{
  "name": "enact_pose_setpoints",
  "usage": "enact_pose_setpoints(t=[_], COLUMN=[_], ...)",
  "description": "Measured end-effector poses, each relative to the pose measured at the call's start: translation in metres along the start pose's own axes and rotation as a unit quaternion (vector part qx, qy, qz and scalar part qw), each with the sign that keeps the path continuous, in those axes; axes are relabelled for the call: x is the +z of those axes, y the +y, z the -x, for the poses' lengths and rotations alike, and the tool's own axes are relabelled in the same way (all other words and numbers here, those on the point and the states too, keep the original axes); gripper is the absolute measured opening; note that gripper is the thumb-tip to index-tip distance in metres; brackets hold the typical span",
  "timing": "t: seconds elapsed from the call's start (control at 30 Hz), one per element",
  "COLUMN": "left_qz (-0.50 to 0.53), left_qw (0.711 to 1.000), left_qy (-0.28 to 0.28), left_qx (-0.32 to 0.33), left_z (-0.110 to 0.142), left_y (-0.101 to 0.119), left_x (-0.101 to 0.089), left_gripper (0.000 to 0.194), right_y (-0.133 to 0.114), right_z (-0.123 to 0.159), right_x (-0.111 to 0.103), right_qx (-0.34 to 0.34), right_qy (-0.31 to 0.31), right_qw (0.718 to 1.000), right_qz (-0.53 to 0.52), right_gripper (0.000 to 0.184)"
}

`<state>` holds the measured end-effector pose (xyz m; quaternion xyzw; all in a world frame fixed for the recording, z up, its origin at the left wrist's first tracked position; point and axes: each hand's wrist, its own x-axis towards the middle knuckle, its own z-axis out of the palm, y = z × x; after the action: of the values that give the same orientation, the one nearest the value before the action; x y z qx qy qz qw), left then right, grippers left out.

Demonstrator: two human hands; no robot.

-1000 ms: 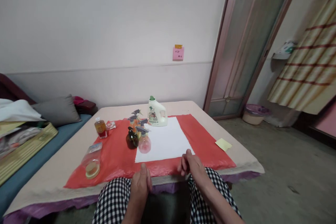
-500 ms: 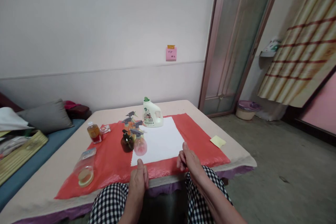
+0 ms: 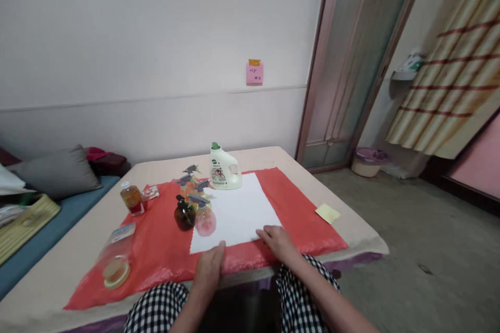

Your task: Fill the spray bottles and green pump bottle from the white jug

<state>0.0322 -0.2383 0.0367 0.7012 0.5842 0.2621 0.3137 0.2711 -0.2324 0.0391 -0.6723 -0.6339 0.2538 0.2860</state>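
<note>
My left hand (image 3: pixel 209 269) lies at the near edge of the red sheet (image 3: pixel 156 250), its fingers stretched forward and holding nothing. On the near right corner area of a white sheet (image 3: pixel 238 210) rests my right hand (image 3: pixel 277 242), fingers extended to the left, with nothing visible in it. A pink spray bottle (image 3: pixel 205 221) with a grey trigger stands beside a dark pump bottle (image 3: pixel 184 216), left of both hands. Behind them, orange spray bottles (image 3: pixel 185 190) are partly hidden. A pale detergent jug (image 3: pixel 224 170) with a green cap stands at the white sheet's far edge.
An amber bottle (image 3: pixel 133 200) with a white cap stands on the left. Nearer lie a clear plastic bag (image 3: pixel 119 242) and a round tape roll (image 3: pixel 116 273). Yellow paper (image 3: pixel 327 213) sits at the right. A pink note (image 3: pixel 254 74) is taped to the wall.
Both hands have come down from a raised, thumbs-up-like pose onto the sheets, and their fingers have stretched out. The view has shifted slightly; the bottles stay in place.
</note>
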Motion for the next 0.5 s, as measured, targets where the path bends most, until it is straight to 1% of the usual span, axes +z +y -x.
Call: enact_pose_setpoints(t=[0.07, 0.13, 0.27, 0.4, 0.47, 0.5], left_qz=[-0.050, -0.078, -0.118, -0.131, -0.130, -0.126], left_qw=[0.998, 0.996, 0.989, 0.985, 0.983, 0.982], left_qy=[-0.026, -0.045, -0.086, -0.113, -0.129, -0.139], left_qx=[0.022, 0.027, 0.023, -0.012, -0.016, -0.008], left_z=[-0.010, -0.022, -0.051, -0.073, -0.077, -0.079], left_y=[-0.006, -0.009, -0.010, -0.010, -0.009, -0.007], left_x=[0.006, 0.012, 0.024, 0.045, 0.056, 0.060], left_gripper=[0.045, 0.034, 0.016, 0.023, 0.026, 0.026], right_y=[0.015, 0.026, 0.031, 0.035, 0.045, 0.051], right_z=[-0.003, -0.005, -0.009, -0.012, -0.012, -0.013], right_x=[0.011, 0.022, 0.037, 0.049, 0.054, 0.056], right_qx=[0.002, -0.004, -0.029, -0.058, -0.093, -0.112], right_qy=[-0.018, -0.039, -0.072, -0.090, -0.077, -0.064], right_qw=[0.997, 0.991, 0.976, 0.964, 0.963, 0.964], right_qz=[0.073, 0.130, 0.204, 0.243, 0.239, 0.232], right_gripper=[0.030, 0.018, 0.017, 0.020, 0.020, 0.020])
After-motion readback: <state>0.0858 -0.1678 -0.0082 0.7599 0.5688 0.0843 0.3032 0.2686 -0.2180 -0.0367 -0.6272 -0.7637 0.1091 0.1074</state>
